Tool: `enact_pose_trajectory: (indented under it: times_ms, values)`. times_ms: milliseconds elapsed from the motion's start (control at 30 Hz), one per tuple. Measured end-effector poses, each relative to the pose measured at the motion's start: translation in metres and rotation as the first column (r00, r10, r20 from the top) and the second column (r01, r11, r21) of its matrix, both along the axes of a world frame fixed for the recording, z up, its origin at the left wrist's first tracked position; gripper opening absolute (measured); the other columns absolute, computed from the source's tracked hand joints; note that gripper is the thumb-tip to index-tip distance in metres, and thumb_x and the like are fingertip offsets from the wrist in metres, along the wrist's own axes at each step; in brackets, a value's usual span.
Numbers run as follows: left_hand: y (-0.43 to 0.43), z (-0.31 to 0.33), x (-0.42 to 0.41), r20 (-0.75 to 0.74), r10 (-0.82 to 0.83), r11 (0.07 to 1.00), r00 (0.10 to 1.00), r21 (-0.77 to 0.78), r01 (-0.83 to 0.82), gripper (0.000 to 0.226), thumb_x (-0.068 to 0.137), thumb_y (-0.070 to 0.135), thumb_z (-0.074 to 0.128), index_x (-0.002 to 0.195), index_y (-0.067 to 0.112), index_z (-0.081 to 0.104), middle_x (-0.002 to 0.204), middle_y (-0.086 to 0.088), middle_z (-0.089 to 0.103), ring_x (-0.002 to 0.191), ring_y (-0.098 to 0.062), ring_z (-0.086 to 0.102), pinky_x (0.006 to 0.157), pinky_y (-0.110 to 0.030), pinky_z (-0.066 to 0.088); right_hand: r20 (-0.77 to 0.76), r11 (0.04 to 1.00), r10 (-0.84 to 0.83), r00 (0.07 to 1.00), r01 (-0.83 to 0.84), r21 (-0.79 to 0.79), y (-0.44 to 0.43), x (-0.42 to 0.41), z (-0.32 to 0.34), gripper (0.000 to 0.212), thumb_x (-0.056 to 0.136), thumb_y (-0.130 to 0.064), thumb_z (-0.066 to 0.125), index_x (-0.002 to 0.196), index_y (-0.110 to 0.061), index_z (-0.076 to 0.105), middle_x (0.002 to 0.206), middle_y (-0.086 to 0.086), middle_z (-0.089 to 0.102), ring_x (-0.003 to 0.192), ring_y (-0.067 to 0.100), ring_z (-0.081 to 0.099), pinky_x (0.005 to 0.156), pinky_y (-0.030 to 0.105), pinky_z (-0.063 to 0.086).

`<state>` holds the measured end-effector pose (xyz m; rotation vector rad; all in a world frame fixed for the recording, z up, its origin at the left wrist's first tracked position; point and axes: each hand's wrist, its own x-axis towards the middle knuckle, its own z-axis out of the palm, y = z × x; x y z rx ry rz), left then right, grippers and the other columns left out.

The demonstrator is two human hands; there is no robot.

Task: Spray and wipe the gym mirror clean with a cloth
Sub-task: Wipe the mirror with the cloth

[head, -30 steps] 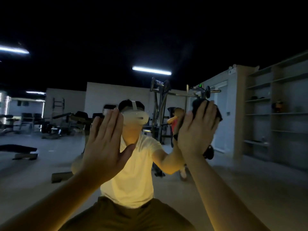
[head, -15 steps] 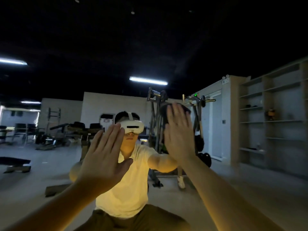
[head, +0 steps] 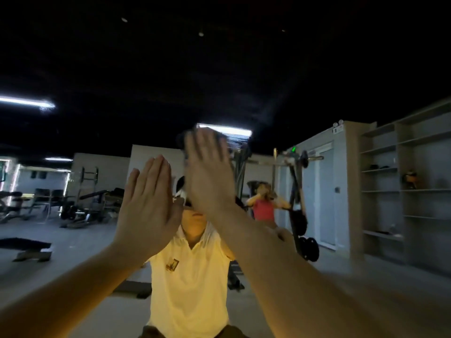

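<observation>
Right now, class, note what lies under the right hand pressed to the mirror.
A dark cloth, its edge showing past the fingertips of the right hand, lies between hand and mirror. The hand covers most of it, so its size and folds cannot be seen.

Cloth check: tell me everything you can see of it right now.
The cloth is dark and looks like soft fabric. It is motion-blurred, so its weave and folds cannot be told. Most of it is hidden behind the right hand, whose straight fingers press it flat against the mirror. Only dark edges show above and beside the fingertips. It sits up and to the right of the left hand, which appears not to touch it.
</observation>
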<state>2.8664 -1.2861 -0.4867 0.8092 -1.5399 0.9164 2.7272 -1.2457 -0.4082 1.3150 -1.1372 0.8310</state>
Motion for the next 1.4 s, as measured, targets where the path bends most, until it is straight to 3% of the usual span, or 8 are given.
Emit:
enact_pose_trajectory:
  times_ms: [133,367,500,600,867,1067,1267,1400]
  values:
    - [0.006,0.012,-0.012,0.033,-0.005,0.999,0.999,-0.032,0.006,0.071,0.105,0.039,0.031,0.162,-0.003,0.024,0.171,-0.021,0.019,0.161,-0.031,0.013,0.129,-0.057,0.014,-0.197,0.997,-0.028,0.980,0.042,0.066,0.002,-0.021,0.013,0.061,0.108,-0.035,0.027,0.164,-0.014,0.021,0.173,0.010,0.012,0.160,0.024,0.008,0.129,0.047,0.006]
    - [0.009,0.029,-0.068,0.028,0.025,1.000,0.999,-0.012,-0.024,0.090,0.104,0.062,0.033,0.164,-0.003,0.013,0.174,-0.019,0.006,0.162,-0.029,0.003,0.131,-0.050,0.004,0.264,0.993,-0.093,0.960,0.108,-0.043,0.044,-0.177,0.041,0.063,0.105,-0.037,0.011,0.164,-0.014,0.017,0.172,0.011,0.013,0.159,0.026,0.010,0.129,0.049,0.011]
    - [0.009,0.026,-0.073,0.000,0.039,0.999,0.999,-0.004,-0.039,0.094,0.103,0.065,0.031,0.164,-0.003,0.010,0.174,-0.019,0.003,0.162,-0.030,0.000,0.131,-0.053,0.004,0.592,0.980,0.010,0.806,0.110,-0.167,0.055,-0.226,0.037,0.061,0.106,-0.031,0.018,0.163,-0.010,0.025,0.170,0.013,0.023,0.157,0.028,0.019,0.127,0.051,0.017]
    - [0.009,0.027,-0.072,0.010,0.048,0.999,0.999,-0.007,-0.048,0.094,0.104,0.064,0.031,0.164,-0.004,0.010,0.174,-0.020,0.003,0.162,-0.031,0.000,0.131,-0.052,0.002,0.652,0.977,0.060,0.756,0.088,-0.192,0.046,-0.202,0.039,0.064,0.104,-0.032,0.016,0.164,-0.009,0.022,0.170,0.013,0.021,0.158,0.029,0.017,0.128,0.050,0.013]
    - [0.017,0.004,-0.054,0.002,-0.061,0.998,0.998,-0.034,0.061,0.071,0.107,0.035,0.035,0.163,-0.003,0.016,0.173,-0.021,0.011,0.162,-0.029,0.006,0.131,-0.052,0.009,0.172,0.999,-0.009,0.985,0.015,-0.029,0.018,-0.062,0.006,0.065,0.104,-0.035,0.018,0.164,-0.011,0.017,0.172,0.014,0.012,0.160,0.029,0.008,0.128,0.052,0.011]
    - [0.021,-0.038,-0.052,-0.003,-0.120,0.992,0.993,-0.035,0.120,0.070,0.102,0.030,0.036,0.160,-0.007,0.024,0.168,-0.028,0.024,0.158,-0.039,0.021,0.125,-0.062,0.020,-0.198,0.988,-0.008,0.980,0.039,0.149,0.019,-0.059,-0.043,0.065,0.104,-0.037,0.020,0.164,-0.012,0.017,0.173,0.012,0.009,0.160,0.026,0.006,0.129,0.049,0.007]
    - [0.020,-0.055,-0.091,0.030,-0.038,0.996,0.999,0.079,0.035,0.093,0.102,0.064,0.031,0.164,-0.002,0.009,0.174,-0.021,0.001,0.162,-0.032,-0.002,0.130,-0.057,0.007,0.102,0.995,-0.094,0.990,0.091,0.033,0.042,-0.167,-0.044,0.060,0.108,-0.034,0.020,0.163,-0.011,0.018,0.172,0.013,0.012,0.160,0.027,0.007,0.129,0.052,0.012]
    - [0.018,-0.057,-0.098,0.018,0.002,0.998,1.000,0.063,-0.004,0.098,0.101,0.070,0.024,0.164,-0.004,0.006,0.173,-0.025,0.001,0.162,-0.035,-0.001,0.130,-0.056,0.002,0.443,0.995,-0.057,0.895,0.088,-0.049,0.061,-0.244,-0.059,0.060,0.108,-0.033,0.018,0.163,-0.009,0.021,0.171,0.014,0.018,0.159,0.028,0.013,0.127,0.053,0.017]
